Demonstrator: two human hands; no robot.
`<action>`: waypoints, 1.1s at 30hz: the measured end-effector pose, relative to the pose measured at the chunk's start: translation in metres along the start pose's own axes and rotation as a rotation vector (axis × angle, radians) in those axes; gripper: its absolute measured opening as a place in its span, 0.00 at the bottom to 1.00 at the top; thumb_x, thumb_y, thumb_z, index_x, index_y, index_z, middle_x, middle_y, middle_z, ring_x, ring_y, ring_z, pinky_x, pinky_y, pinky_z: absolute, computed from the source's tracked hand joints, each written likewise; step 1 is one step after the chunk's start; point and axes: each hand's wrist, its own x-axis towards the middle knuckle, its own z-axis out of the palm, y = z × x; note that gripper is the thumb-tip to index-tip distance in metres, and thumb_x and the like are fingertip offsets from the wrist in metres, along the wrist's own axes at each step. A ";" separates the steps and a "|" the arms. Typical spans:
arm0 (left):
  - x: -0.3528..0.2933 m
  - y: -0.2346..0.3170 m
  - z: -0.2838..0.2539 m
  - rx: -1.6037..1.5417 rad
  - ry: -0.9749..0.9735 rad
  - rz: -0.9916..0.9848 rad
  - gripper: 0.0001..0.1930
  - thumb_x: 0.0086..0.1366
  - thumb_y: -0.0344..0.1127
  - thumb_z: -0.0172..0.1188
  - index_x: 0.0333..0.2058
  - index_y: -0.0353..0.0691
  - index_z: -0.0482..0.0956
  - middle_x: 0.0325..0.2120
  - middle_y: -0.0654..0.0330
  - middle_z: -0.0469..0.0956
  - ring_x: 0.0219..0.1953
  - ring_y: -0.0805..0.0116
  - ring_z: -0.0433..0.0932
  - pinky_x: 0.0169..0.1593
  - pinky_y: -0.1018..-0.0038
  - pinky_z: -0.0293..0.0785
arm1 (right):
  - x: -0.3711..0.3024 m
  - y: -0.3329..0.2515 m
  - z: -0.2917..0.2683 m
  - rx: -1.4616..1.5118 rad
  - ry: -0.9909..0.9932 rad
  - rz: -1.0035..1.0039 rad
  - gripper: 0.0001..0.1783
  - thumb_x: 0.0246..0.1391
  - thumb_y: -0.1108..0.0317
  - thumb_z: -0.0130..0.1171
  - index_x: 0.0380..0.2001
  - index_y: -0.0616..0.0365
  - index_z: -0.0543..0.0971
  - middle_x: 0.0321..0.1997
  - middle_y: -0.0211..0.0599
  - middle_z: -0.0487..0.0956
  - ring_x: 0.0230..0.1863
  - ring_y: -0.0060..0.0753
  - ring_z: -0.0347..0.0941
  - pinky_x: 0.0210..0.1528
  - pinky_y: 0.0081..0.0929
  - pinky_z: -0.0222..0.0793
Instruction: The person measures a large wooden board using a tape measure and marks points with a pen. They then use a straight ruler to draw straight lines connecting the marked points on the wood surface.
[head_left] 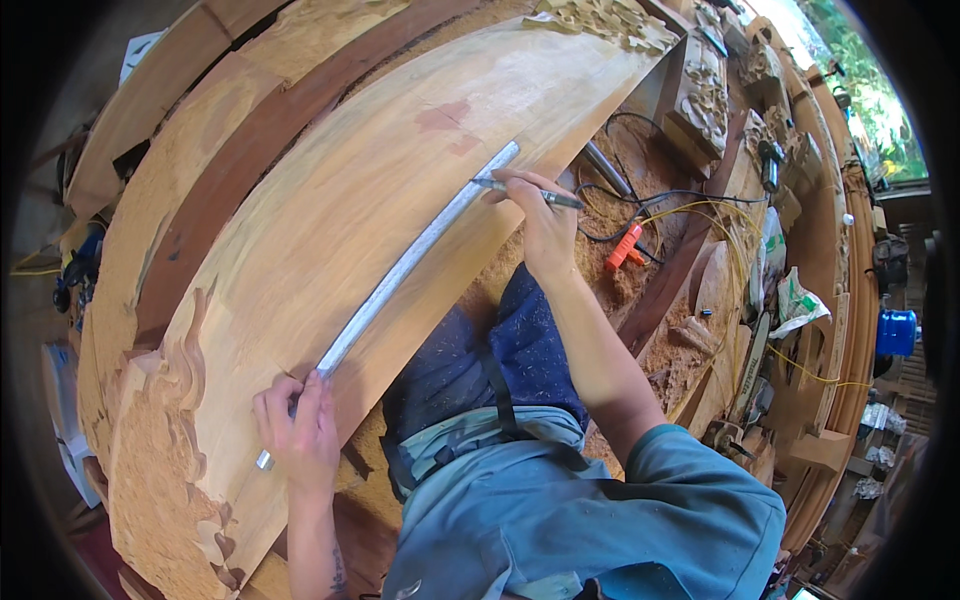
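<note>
A long, slightly curved wooden panel (330,230) lies in front of me, with carved relief at its ends. Across it runs a straight silver metal bar (420,255), slanting from lower left to upper right. My left hand (296,428) is closed around the bar near its lower end, with the thumb on top. Up by the bar's far end, my right hand (543,225) grips a dark pen-like marking tool (558,199). Its tip rests at the bar's edge; whether it touches the wood, I cannot tell.
A dark reddish plank (215,185) and sawdust-covered timber lie beyond the panel. To the right, an orange connector (626,247) sits among black cables and shavings. Carved blocks (697,100), a chainsaw bar (750,370) and a plastic bag (797,303) are farther right.
</note>
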 end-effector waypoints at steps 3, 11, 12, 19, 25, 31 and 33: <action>0.000 0.000 -0.001 0.024 -0.005 0.004 0.13 0.55 0.25 0.73 0.40 0.38 0.86 0.34 0.58 0.74 0.33 0.58 0.71 0.34 0.64 0.68 | 0.004 -0.004 0.003 -0.006 -0.042 0.099 0.10 0.60 0.72 0.61 0.40 0.70 0.83 0.35 0.40 0.86 0.37 0.30 0.82 0.47 0.26 0.73; -0.001 -0.001 0.000 0.000 -0.011 -0.018 0.11 0.56 0.25 0.73 0.40 0.39 0.85 0.34 0.57 0.74 0.33 0.58 0.70 0.34 0.64 0.68 | 0.009 -0.006 0.004 -0.048 -0.066 0.106 0.07 0.59 0.73 0.62 0.36 0.68 0.83 0.31 0.38 0.85 0.35 0.25 0.80 0.43 0.24 0.73; -0.002 -0.001 0.001 -0.010 -0.012 -0.026 0.11 0.57 0.25 0.72 0.40 0.39 0.85 0.34 0.57 0.74 0.33 0.58 0.69 0.34 0.64 0.68 | 0.010 -0.003 0.004 -0.040 -0.061 0.091 0.08 0.59 0.72 0.61 0.35 0.68 0.83 0.30 0.38 0.85 0.35 0.24 0.79 0.42 0.23 0.73; 0.000 -0.001 0.000 0.009 -0.016 -0.001 0.10 0.58 0.26 0.73 0.39 0.39 0.85 0.34 0.57 0.74 0.32 0.59 0.69 0.33 0.65 0.68 | 0.033 0.014 -0.015 -0.126 0.079 -0.015 0.09 0.59 0.72 0.61 0.35 0.68 0.84 0.30 0.36 0.85 0.34 0.23 0.79 0.40 0.22 0.73; 0.001 0.002 -0.002 0.020 -0.025 -0.019 0.09 0.58 0.26 0.72 0.38 0.38 0.85 0.34 0.57 0.74 0.32 0.58 0.69 0.34 0.64 0.68 | 0.040 0.017 -0.021 -0.141 0.107 -0.035 0.09 0.59 0.71 0.60 0.36 0.66 0.85 0.30 0.35 0.85 0.34 0.22 0.79 0.39 0.21 0.72; 0.000 0.001 -0.001 0.045 -0.021 0.005 0.08 0.59 0.28 0.71 0.37 0.37 0.85 0.34 0.56 0.74 0.34 0.56 0.71 0.36 0.62 0.70 | 0.031 0.021 -0.016 -0.143 0.034 0.013 0.11 0.58 0.69 0.61 0.36 0.67 0.85 0.30 0.37 0.86 0.33 0.22 0.79 0.38 0.21 0.72; -0.002 -0.002 0.001 0.052 0.001 0.037 0.09 0.60 0.29 0.71 0.38 0.36 0.84 0.34 0.56 0.75 0.36 0.55 0.72 0.38 0.61 0.71 | 0.046 0.017 -0.025 -0.205 0.163 -0.016 0.11 0.60 0.69 0.61 0.37 0.68 0.84 0.33 0.38 0.86 0.34 0.23 0.80 0.39 0.20 0.73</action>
